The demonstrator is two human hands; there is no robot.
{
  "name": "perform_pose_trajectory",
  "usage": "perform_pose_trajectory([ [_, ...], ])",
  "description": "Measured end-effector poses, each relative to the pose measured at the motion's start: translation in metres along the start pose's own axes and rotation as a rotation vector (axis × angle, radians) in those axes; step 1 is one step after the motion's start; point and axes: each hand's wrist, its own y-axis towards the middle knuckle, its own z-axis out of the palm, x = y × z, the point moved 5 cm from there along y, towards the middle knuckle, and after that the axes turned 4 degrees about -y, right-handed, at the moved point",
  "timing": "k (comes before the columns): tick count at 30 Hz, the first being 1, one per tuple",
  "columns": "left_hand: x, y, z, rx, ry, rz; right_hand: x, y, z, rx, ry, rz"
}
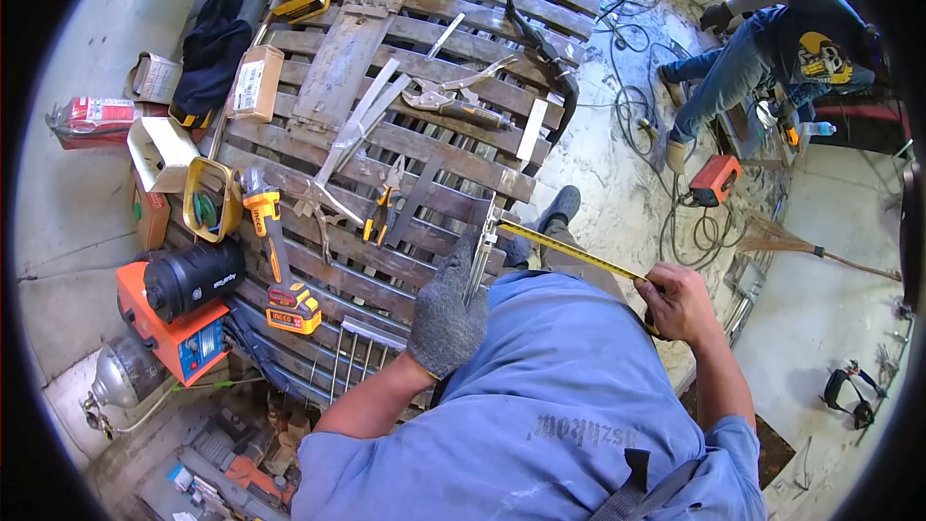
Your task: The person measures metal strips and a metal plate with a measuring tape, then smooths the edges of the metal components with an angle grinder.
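Between left hand (449, 323) and right hand (683, 301), a tape (574, 251) is stretched, its blade straight and slanted across the front of the wearer's body. Left hand gloved, its fingers wrapped round a slim metal piece (480, 256) that pokes out past the glove. Right hand bare; the tape is pinched there between thumb and fingers, its case mostly hidden by the palm. The tape's far end is seen at or just beside the metal piece; whether the two touch cannot be told.

Step in hand judged to be a measuring one. For the next move, a firm left hold and a taut blade seem called for, so that a mark can be read; if the end were let slip, the reading would probably be lost.

Under and beyond the left hand, a slatted bench (463, 162). Pliers (379, 212) are laid to its left, with a grinder (278, 256) farther out that way, both untouched. Well beyond the right hand, a co-worker (772, 48) is seen bent over, an orange box (715, 179) set on the floor between
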Motion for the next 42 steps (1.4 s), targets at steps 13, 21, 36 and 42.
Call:
perform_pose_trajectory([
  [13,-0.002,0.000,0.001,-0.059,0.067,-0.015,-0.001,-0.006,0.005,-0.126,-0.134,-0.041],
  [21,-0.006,0.002,-0.010,-0.037,0.127,-0.021,0.002,-0.007,0.006,-0.161,-0.211,-0.081],
  [36,-0.004,0.002,-0.013,-0.043,0.074,0.037,0.021,0.008,0.001,-0.095,-0.242,-0.143],
  [42,0.003,-0.001,-0.014,-0.048,0.105,0.040,0.023,0.014,0.000,-0.093,-0.271,-0.143],
])
